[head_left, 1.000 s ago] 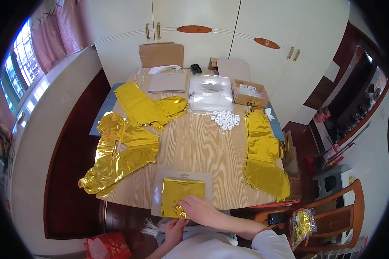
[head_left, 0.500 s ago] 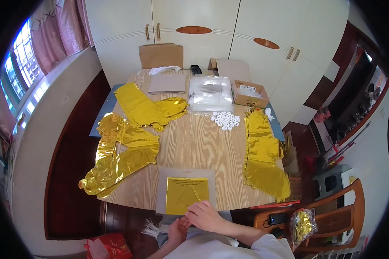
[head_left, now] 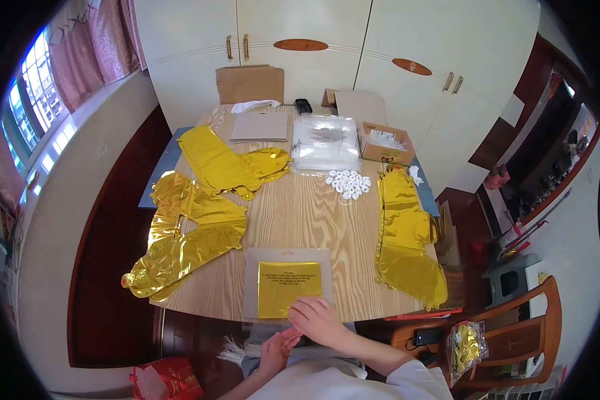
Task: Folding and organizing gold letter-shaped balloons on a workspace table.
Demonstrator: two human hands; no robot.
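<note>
A flat clear plastic bag (head_left: 327,257) lies at the table's near edge, with a grey-beige card and a folded gold foil sheet (head_left: 288,293) inside. Dark print runs across the upper part of the foil. My right hand (head_left: 319,320) is at the bag's lower right corner, its fingers bent and pressed together. Just below and to the left, my left hand (head_left: 277,350) is closed, its fingertips meeting those of my right hand in front of the table edge. Whatever sits between the fingers of either hand is too small or hidden to make out.
Crumpled gold foil balloons (head_left: 197,233) cover the table's left side; more foil balloons (head_left: 407,233) lie at right. Toward the back are white ribbon coils (head_left: 348,185), stacked clear bags (head_left: 325,143), grey cards (head_left: 259,127) and a carton (head_left: 388,143). A wooden chair (head_left: 513,333) stands right.
The bag with the gold foil has slid a little away from me, farther onto the table. Both hands stay close together near the edge, with slight finger movement.
</note>
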